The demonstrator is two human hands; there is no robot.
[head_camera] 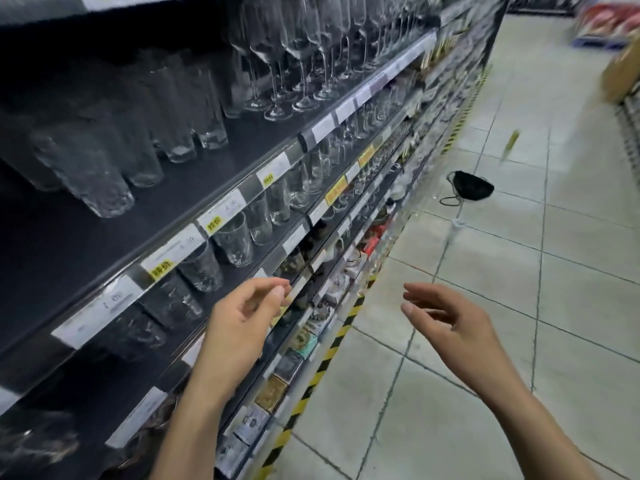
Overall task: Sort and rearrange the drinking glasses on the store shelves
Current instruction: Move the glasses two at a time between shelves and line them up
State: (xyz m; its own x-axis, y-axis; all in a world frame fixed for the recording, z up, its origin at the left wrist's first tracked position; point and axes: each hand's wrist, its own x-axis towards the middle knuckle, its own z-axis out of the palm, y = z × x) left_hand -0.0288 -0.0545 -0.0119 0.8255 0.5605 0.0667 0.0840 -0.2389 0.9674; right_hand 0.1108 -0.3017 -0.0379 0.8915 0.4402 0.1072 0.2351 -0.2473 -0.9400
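Yellow 特价 tags on white price labels along the shelf edge, ten o'clock from my left hand, printed prices too blurred to read

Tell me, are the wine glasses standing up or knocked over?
Standing up: the wine glasses rest on their round bases on the shelf, bowls on top.

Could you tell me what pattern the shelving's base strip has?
The base strip has yellow-and-black diagonal stripes, clearest in the head view.
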